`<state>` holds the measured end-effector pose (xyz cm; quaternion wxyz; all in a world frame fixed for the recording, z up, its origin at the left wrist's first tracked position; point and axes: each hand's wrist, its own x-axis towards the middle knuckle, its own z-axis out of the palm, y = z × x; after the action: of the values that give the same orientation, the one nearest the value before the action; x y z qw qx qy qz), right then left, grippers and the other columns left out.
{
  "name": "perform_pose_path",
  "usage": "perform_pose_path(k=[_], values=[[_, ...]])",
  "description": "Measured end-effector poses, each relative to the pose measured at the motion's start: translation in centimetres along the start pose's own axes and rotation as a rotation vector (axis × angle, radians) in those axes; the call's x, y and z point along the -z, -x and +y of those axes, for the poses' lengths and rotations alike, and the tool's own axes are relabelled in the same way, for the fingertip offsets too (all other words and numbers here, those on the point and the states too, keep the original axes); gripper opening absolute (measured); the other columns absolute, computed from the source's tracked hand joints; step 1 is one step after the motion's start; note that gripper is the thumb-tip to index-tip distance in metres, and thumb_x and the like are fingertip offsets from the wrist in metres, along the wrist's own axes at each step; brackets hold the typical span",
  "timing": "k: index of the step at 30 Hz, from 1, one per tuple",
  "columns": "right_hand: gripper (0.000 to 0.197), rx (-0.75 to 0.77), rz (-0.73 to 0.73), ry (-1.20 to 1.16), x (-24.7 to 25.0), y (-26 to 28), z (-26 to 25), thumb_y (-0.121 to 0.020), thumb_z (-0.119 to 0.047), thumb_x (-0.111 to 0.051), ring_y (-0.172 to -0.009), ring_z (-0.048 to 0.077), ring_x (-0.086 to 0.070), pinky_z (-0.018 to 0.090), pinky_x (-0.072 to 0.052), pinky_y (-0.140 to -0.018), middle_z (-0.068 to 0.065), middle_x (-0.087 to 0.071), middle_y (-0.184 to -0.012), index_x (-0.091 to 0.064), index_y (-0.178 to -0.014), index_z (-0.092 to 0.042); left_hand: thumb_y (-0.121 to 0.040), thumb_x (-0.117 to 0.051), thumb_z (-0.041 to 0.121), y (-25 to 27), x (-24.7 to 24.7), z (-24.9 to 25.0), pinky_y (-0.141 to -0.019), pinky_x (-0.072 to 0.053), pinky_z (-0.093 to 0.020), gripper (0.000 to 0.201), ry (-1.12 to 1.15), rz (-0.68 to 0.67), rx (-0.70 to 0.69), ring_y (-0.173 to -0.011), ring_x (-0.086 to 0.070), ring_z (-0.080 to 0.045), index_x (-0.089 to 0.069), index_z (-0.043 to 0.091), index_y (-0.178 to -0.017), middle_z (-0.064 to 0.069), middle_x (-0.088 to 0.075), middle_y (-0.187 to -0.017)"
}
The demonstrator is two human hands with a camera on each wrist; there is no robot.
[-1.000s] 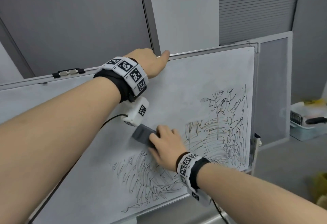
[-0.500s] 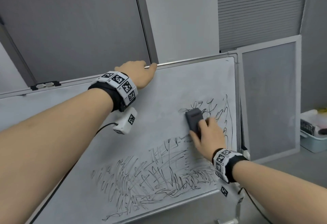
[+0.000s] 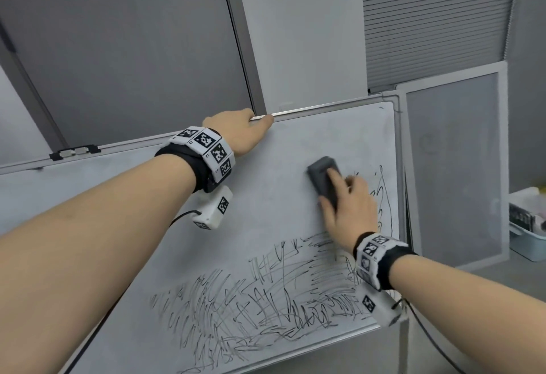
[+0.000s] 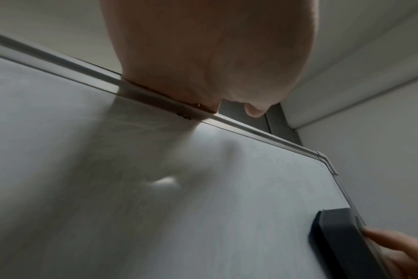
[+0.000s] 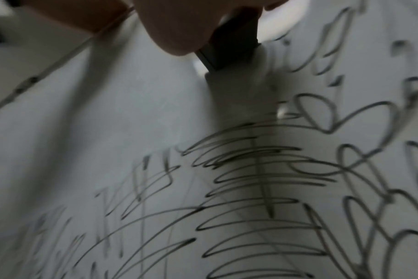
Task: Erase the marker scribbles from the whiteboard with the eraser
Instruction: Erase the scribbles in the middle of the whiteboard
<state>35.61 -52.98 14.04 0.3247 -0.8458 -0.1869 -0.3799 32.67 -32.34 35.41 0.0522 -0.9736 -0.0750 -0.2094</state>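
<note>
Two hands work at the whiteboard [image 3: 295, 152], which leans back against the wall. The left hand [image 3: 236, 131] hooks over the board's top rail: its fingers curl behind the metal edge while the thumb lies along the front of it, gripping the frame. The right hand [image 3: 348, 205] holds the eraser [image 3: 322, 178] flat against the board, in the upper right part of the board, below the rail and just left of the marks near the right frame. Its fingers lie curled along the eraser's back and far side, and the thumb pinches the near side; the wrist view shows the dark block [image 5: 232, 41] clamped under the palm and touching the surface. The scribbles [image 3: 266, 300] fill the lower part of the board, below the eraser, and a thinner strip of them runs up the board's right edge beside the right hand. The board around and left of the eraser is bare grey-white.
</note>
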Motion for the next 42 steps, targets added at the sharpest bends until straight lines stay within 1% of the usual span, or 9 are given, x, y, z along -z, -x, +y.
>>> perform_pose_path(k=[6, 12, 19, 29, 31, 35, 38, 40, 42], values=[[0.060, -0.139, 0.048, -0.096, -0.2, -0.1, 1.2, -0.087, -0.035, -0.064, -0.086, 0.029, -0.050, 0.043, -0.052, -0.073, 0.008, -0.042, -0.107, -0.037, -0.139, -0.025, -0.091, -0.017, 0.075, 0.0, 0.0, 0.2, -0.087, -0.034, -0.041, 0.064, -0.004, -0.008, 0.017, -0.091, -0.057, -0.028, -0.055, 0.025, -0.104, 0.004, -0.062, -0.088], [0.060, 0.180, -0.123, 0.002, -1.3, 1.5, -2.1, -0.085, -0.043, -0.064, -0.078, 0.023, -0.046, 0.038, -0.048, -0.069, 0.005, -0.044, -0.099, -0.038, -0.136, -0.028, -0.093, -0.017, 0.074, 0.0, -0.3, 0.0, -0.093, -0.034, -0.044, 0.066, -0.009, -0.004, -0.007, -0.093, -0.055, -0.026, -0.054, 0.023, -0.110, 0.002, -0.064, -0.097], [0.053, 0.265, -0.081, 0.053, -1.6, 1.8, -1.4, -0.088, -0.041, -0.061, -0.083, 0.023, -0.047, 0.037, -0.044, -0.071, 0.005, -0.044, -0.100, -0.042, -0.136, -0.029, -0.094, -0.017, 0.072, -0.1, -0.5, 0.1, -0.086, -0.030, -0.043, 0.065, -0.023, 0.002, -0.024, -0.101, -0.058, -0.028, -0.052, 0.022, -0.117, 0.002, -0.063, -0.101], [0.063, -0.315, 0.194, -0.100, -1.5, 1.3, 2.5, -0.089, -0.030, -0.064, -0.089, 0.033, -0.051, 0.044, -0.051, -0.076, 0.014, -0.044, -0.109, -0.032, -0.143, -0.023, -0.093, -0.018, 0.074, -0.4, -0.8, -0.1, -0.091, -0.032, -0.044, 0.065, -0.028, 0.029, -0.024, -0.099, -0.059, -0.027, -0.053, 0.023, -0.114, 0.001, -0.065, -0.100], [0.063, -0.245, 0.161, -0.088, -1.7, 1.5, 1.7, -0.088, -0.031, -0.065, -0.092, 0.031, -0.050, 0.041, -0.050, -0.076, 0.014, -0.044, -0.110, -0.033, -0.142, -0.023, -0.092, -0.018, 0.074, -0.3, -0.9, -0.1, -0.090, -0.032, -0.044, 0.067, -0.035, 0.034, -0.019, -0.100, -0.059, -0.027, -0.053, 0.022, -0.115, 0.001, -0.065, -0.101], [0.055, 0.176, -0.013, 0.016, -2.0, 2.1, 0.5, -0.089, -0.036, -0.061, -0.091, 0.028, -0.047, 0.042, -0.050, -0.073, 0.009, -0.045, -0.108, -0.040, -0.138, -0.026, -0.092, -0.016, 0.075, -0.3, -1.0, -0.3, -0.093, -0.033, -0.045, 0.070, -0.046, 0.035, -0.029, -0.105, -0.059, -0.028, -0.052, 0.021, -0.121, 0.000, -0.065, -0.107], [0.054, 0.249, -0.016, 0.040, -2.1, 1.7, 1.0, -0.089, -0.037, -0.059, -0.090, 0.028, -0.047, 0.043, -0.050, -0.072, 0.009, -0.045, -0.107, -0.040, -0.138, -0.028, -0.093, -0.017, 0.074, -0.2, -1.0, -0.1, -0.093, -0.033, -0.045, 0.069, -0.048, 0.039, -0.036, -0.104, -0.059, -0.028, -0.052, 0.021, -0.118, 0.001, -0.064, -0.105], [0.058, 0.107, 0.049, 0.018, -2.3, 1.8, 1.8, -0.088, -0.036, -0.062, -0.092, 0.028, -0.047, 0.040, -0.049, -0.076, 0.010, -0.045, -0.110, -0.038, -0.140, -0.028, -0.093, -0.017, 0.075, -0.3, -1.1, 0.0, -0.092, -0.032, -0.045, 0.068, -0.044, 0.046, -0.043, -0.102, -0.059, -0.028, -0.053, 0.021, -0.114, 0.001, -0.064, -0.101], [0.063, -0.250, 0.162, -0.102, -2.6, 2.0, 2.6, -0.090, -0.035, -0.061, -0.092, 0.026, -0.046, 0.036, -0.044, -0.081, 0.012, -0.043, -0.115, -0.032, -0.145, -0.030, -0.092, -0.017, 0.075, -0.3, -1.2, -0.2, -0.091, -0.032, -0.045, 0.068, -0.043, 0.051, -0.046, -0.099, -0.059, -0.029, -0.053, 0.021, -0.111, 0.001, -0.064, -0.098]])
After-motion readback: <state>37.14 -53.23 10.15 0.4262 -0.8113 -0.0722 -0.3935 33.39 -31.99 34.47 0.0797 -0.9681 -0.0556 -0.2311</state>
